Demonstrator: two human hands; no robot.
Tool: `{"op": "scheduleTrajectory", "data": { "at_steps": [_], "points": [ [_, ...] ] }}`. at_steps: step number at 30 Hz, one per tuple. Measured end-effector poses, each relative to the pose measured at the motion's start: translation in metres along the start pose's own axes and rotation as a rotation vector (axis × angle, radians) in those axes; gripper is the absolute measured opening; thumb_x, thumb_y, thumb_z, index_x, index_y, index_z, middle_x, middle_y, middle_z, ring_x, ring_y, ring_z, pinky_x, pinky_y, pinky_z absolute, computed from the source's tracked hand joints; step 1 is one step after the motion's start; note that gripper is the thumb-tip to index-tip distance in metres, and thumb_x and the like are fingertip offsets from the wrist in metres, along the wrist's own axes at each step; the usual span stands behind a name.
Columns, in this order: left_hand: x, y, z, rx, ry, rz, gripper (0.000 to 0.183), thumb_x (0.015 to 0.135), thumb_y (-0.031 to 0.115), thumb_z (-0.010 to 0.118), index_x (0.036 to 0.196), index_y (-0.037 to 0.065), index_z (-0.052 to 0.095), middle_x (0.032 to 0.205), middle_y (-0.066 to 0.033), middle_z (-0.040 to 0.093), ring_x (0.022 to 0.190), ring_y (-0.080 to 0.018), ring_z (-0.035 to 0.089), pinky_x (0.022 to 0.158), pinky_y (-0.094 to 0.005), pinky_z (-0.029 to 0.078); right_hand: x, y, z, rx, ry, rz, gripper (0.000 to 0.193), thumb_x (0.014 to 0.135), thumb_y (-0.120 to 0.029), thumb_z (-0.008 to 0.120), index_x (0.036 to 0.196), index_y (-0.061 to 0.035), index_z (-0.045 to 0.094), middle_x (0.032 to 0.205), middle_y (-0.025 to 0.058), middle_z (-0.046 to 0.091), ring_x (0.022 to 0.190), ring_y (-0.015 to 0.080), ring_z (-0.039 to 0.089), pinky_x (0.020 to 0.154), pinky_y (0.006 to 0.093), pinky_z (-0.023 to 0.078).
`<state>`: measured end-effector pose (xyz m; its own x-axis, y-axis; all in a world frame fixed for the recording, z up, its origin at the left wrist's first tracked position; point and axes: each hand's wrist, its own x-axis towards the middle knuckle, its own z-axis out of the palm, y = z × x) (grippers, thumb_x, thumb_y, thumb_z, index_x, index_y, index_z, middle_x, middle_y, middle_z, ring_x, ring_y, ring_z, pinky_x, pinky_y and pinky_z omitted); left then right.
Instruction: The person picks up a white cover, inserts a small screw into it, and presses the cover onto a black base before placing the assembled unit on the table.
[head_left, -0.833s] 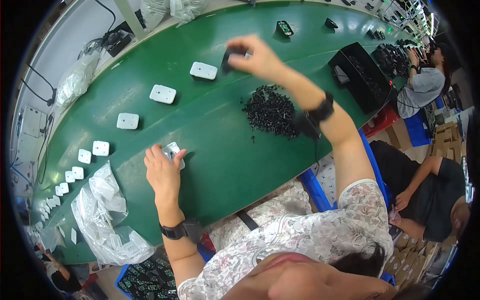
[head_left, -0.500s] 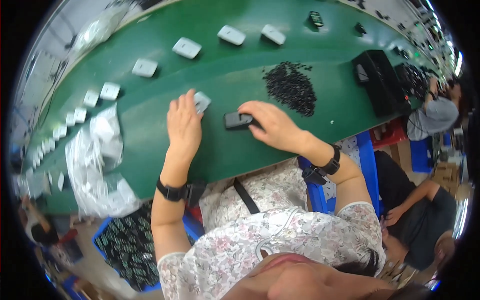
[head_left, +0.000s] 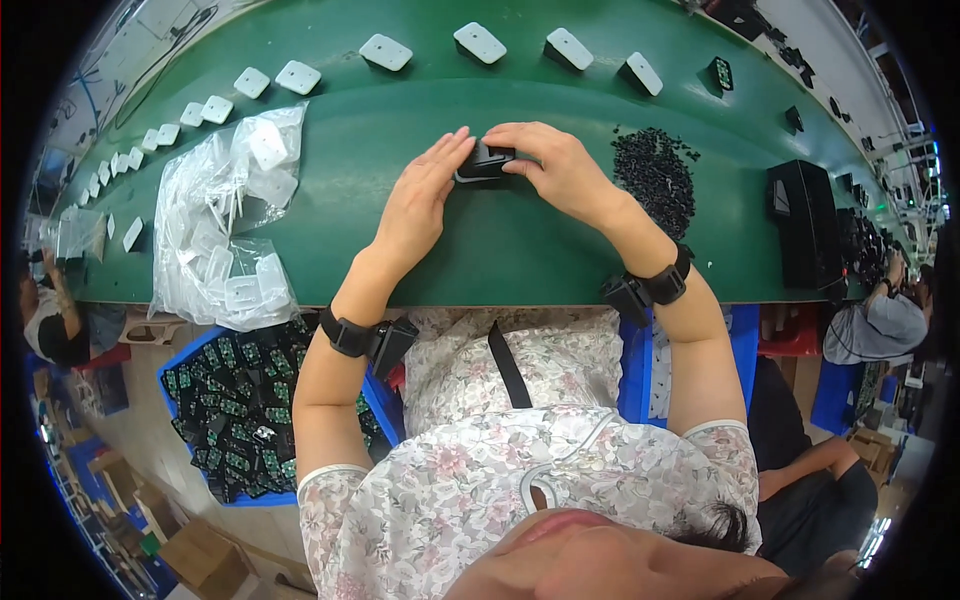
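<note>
A small black plastic case (head_left: pixel 484 162) lies on the green table between my hands, with a pale edge showing along its lower left side. My right hand (head_left: pixel 560 170) grips its right end, thumb below and fingers over the top. My left hand (head_left: pixel 425 190) is pressed against the left end, its fingers long and held together; its thumb is mostly hidden. To the right of my right hand lies a heap of small black parts (head_left: pixel 652 180). White plastic covers (head_left: pixel 480 43) stand spaced in a curved row along the far side and left of the table.
A clear plastic bag (head_left: pixel 215 225) of white covers lies on the left. A black box (head_left: pixel 803 225) stands at the right edge. A blue bin (head_left: pixel 190 350) of circuit boards sits below the table at left. Another person's arm (head_left: pixel 815 465) shows at lower right.
My left hand has moved up and right, bringing the white cover against the black case; the cover is now mostly hidden. The view has shifted, so the row of covers appears farther right.
</note>
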<state>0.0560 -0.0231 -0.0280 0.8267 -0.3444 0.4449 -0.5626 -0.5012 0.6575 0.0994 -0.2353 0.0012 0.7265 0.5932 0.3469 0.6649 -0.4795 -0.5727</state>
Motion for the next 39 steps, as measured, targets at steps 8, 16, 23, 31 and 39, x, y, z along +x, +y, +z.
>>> {"op": "scheduleTrajectory", "data": {
  "at_steps": [8, 16, 23, 31, 39],
  "points": [
    [-0.009, -0.011, 0.001, 0.207, -0.074, 0.013, 0.057, 0.076, -0.013, 0.042, 0.13, 0.006, 0.048, 0.137, -0.0105, 0.046, 0.126, -0.0268, 0.044, 0.104, -0.0407, 0.035, 0.006, 0.005, 0.01, 0.03, -0.08, 0.012, 0.035, 0.075, 0.003, 0.064, 0.109, -0.0042, 0.061, 0.113, 0.0098, 0.062, 0.106, 0.0272, 0.058, 0.09, 0.0345, 0.048],
    [-0.004, 0.002, 0.004, 0.378, -0.05, 0.049, 0.055, 0.073, 0.005, 0.064, 0.126, 0.008, 0.051, 0.129, -0.0105, 0.052, 0.113, -0.0248, 0.054, 0.095, -0.0379, 0.042, 0.001, 0.013, 0.01, 0.041, 0.002, -0.031, 0.035, 0.076, 0.001, 0.064, 0.11, -0.0058, 0.061, 0.108, 0.0095, 0.063, 0.099, 0.0241, 0.06, 0.083, 0.0325, 0.051],
    [0.022, -0.003, 0.013, 0.329, 0.107, -0.096, 0.032, 0.076, 0.008, 0.068, 0.105, 0.0, 0.059, 0.097, -0.0128, 0.065, 0.089, -0.0286, 0.062, 0.076, -0.0353, 0.048, 0.016, 0.007, -0.006, 0.684, 0.074, 0.502, 0.043, 0.082, -0.014, 0.068, 0.12, -0.0049, 0.051, 0.105, 0.0105, 0.062, 0.096, 0.0157, 0.059, 0.087, 0.0294, 0.046],
    [0.05, 0.045, 0.043, -0.319, 0.015, -0.334, 0.032, 0.085, 0.016, 0.064, 0.111, 0.0, 0.058, 0.094, -0.0093, 0.067, 0.083, -0.0201, 0.064, 0.075, -0.0322, 0.048, -0.015, 0.018, -0.046, 0.75, 0.324, 0.374, 0.031, 0.084, -0.004, 0.063, 0.113, -0.0005, 0.053, 0.105, 0.0067, 0.06, 0.098, 0.0148, 0.057, 0.086, 0.0297, 0.046],
    [-0.05, 0.025, -0.011, 0.176, 0.166, -0.164, 0.028, 0.08, 0.011, 0.065, 0.107, 0.003, 0.059, 0.098, -0.0115, 0.062, 0.087, -0.0294, 0.058, 0.079, -0.0378, 0.045, -0.066, 0.179, -0.19, 0.078, 0.335, 0.564, 0.038, 0.088, -0.018, 0.062, 0.122, -0.0035, 0.055, 0.113, 0.0043, 0.059, 0.105, 0.0136, 0.054, 0.091, 0.0254, 0.041]
  ]
}}
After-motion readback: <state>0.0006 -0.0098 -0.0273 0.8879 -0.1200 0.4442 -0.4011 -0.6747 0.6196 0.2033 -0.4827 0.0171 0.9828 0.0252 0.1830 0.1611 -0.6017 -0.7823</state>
